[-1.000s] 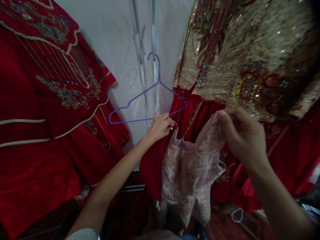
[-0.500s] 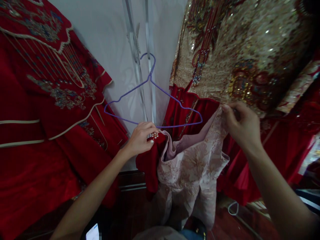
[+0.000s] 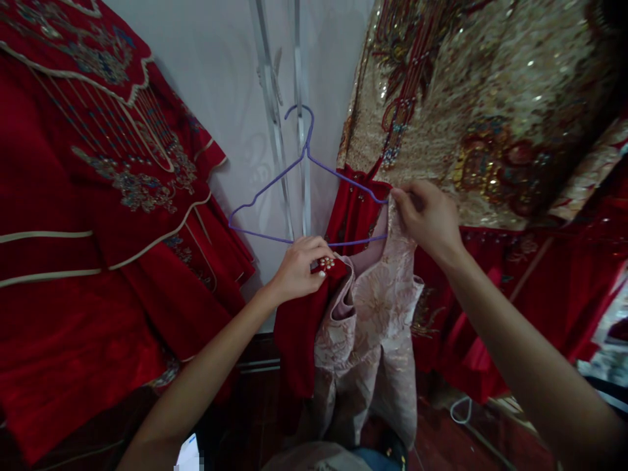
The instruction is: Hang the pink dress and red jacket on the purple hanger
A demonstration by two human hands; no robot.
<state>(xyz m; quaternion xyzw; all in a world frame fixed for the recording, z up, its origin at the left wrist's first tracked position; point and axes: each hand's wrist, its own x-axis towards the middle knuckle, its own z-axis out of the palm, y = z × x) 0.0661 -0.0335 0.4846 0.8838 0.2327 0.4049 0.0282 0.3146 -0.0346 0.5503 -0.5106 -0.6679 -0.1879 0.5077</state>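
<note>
A purple wire hanger [image 3: 275, 186] hangs from a metal rail [image 3: 269, 85] on the white wall. My left hand [image 3: 299, 268] is closed on the hanger's bottom bar together with the red, pearl-trimmed edge of a small garment. My right hand [image 3: 426, 219] pinches the other shoulder of that pale pink embroidered garment [image 3: 373, 327] and holds it up against the hanger's right end. The pink garment droops between my hands, its red part [image 3: 297, 340] hanging below my left hand.
A large red embroidered gown [image 3: 88, 216] hangs on the left. A gold sequinned and red gown [image 3: 490, 118] hangs on the right, just behind my right hand. A dark wooden floor lies below, with a white loop [image 3: 461, 409] on it.
My right hand has lifted the pink garment's shoulder up and left to the hanger's right end. My left hand has shifted slightly right along the bottom bar, so the garment's opening has narrowed.
</note>
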